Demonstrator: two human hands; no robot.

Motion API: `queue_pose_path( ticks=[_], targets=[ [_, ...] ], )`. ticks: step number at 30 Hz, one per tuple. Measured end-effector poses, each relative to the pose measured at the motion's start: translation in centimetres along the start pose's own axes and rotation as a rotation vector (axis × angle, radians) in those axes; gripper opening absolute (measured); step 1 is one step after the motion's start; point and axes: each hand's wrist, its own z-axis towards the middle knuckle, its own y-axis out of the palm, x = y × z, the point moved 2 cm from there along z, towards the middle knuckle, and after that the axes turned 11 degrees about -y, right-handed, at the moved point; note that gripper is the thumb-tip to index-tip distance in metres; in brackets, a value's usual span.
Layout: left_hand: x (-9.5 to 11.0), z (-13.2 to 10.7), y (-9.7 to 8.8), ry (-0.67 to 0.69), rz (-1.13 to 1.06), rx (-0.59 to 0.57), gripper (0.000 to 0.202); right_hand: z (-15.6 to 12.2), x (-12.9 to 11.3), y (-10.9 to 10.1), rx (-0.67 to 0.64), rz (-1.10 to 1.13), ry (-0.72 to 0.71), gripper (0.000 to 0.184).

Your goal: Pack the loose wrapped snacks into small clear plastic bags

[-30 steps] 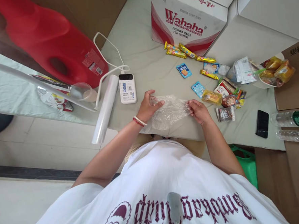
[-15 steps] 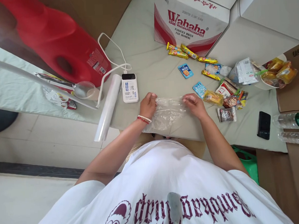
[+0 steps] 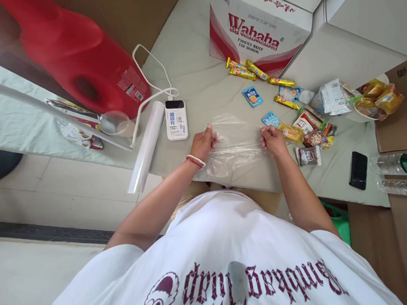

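A thin, crinkled clear plastic bag (image 3: 236,157) spreads across the table's near edge, its rim drawn taut between both hands. My left hand (image 3: 203,143), with a beaded bracelet at the wrist, is closed on the bag's left side. At the opposite side, my right hand (image 3: 272,140) pinches the bag between curled fingers. Just beyond the right hand lie a yellow-wrapped snack (image 3: 291,133) and a blue packet (image 3: 271,119). To the left of my left hand are a white power bank (image 3: 177,122) and a roll of clear plastic (image 3: 146,147).
Several wrapped snacks (image 3: 316,138) are scattered on the right, near a full white bowl (image 3: 363,114). A water carton (image 3: 258,29) stands at the back. A big red jug (image 3: 91,62) and a plastic cup (image 3: 117,124) occupy the left. A black phone (image 3: 358,170) lies near the right edge.
My right hand has moved right and slightly nearer to me, and my left hand slightly nearer. The bag between them is stretched wider, with part of it now spread out behind the hands.
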Motion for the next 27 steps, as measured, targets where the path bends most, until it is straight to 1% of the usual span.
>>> queue_pose_path(
  ticks=[2,4,5,7,8,9,10,12,14,15,16,17,19,20,21,22,23,24,25,27],
  targets=[
    [0.0,0.7,-0.4,-0.033,0.028,0.090,0.075,0.3,0.3,-0.3,0.025,-0.023,0.027,0.031],
    [0.1,0.8,-0.9,0.018,0.095,0.233,0.069,0.7,0.7,-0.3,0.047,-0.071,-0.002,0.029],
    [0.2,0.4,-1.2,0.086,0.142,0.324,0.062,0.9,0.8,-0.3,0.054,-0.098,-0.033,0.028],
    [0.5,-1.1,-1.4,0.268,0.275,0.487,0.052,1.4,1.2,-0.2,0.050,-0.154,-0.097,0.027],
    [0.6,-2.0,-1.5,0.365,0.363,0.536,0.051,1.6,1.3,-0.2,0.037,-0.185,-0.123,0.028],
    [0.5,-3.0,-1.4,0.459,0.466,0.551,0.048,1.8,1.3,-0.3,0.023,-0.229,-0.149,0.028],
    [0.4,-3.9,-1.3,0.538,0.573,0.515,0.043,1.8,1.2,-0.5,0.012,-0.294,-0.184,0.029],
    [-0.2,-5.0,-1.0,0.615,0.762,0.341,0.033,1.5,0.2,-1.0,0.036,-0.479,-0.300,0.031],
    [-1.2,-5.2,-1.0,0.611,0.905,0.179,0.034,0.5,-1.5,-1.2,0.102,-0.653,-0.461,0.038],
    [-1.7,-5.0,-1.1,0.587,0.951,0.136,0.037,-0.2,-2.5,-1.0,0.108,-0.702,-0.537,0.042],
    [-2.2,-4.7,-1.3,0.561,0.984,0.114,0.040,-1.0,-3.5,-0.5,0.067,-0.721,-0.603,0.047],
    [-2.6,-4.4,-1.4,0.541,1.007,0.101,0.041,-1.8,-4.2,0.3,-0.027,-0.717,-0.656,0.050],
    [-3.1,-3.9,-1.7,0.524,1.035,0.077,0.044,-3.2,-5.1,2.6,-0.323,-0.690,-0.710,0.056],
    [-3.2,-3.8,-1.9,0.520,1.043,0.062,0.045,-3.9,-5.1,3.9,-0.470,-0.682,-0.706,0.057],
    [-3.2,-3.7,-2.1,0.515,1.050,0.043,0.047,-4.3,-4.9,4.9,-0.585,-0.678,-0.686,0.054],
    [-3.1,-3.7,-2.3,0.506,1.056,0.019,0.051,-4.7,-4.5,5.6,-0.657,-0.669,-0.660,0.047],
    [-3.1,-3.8,-2.5,0.496,1.063,-0.010,0.055,-5.0,-4.1,5.9,-0.683,-0.646,-0.636,0.037],
    [-3.0,-3.8,-2.8,0.488,1.070,-0.041,0.060,-5.1,-3.8,5.8,-0.668,-0.603,-0.622,0.028],
    [-2.9,-3.9,-3.1,0.484,1.075,-0.074,0.064,-5.3,-3.5,5.2,-0.623,-0.544,-0.618,0.023],
    [-2.8,-4.0,-3.7,0.491,1.071,-0.126,0.069,-5.6,-3.3,3.0,-0.486,-0.415,-0.619,0.018]
  ],
)
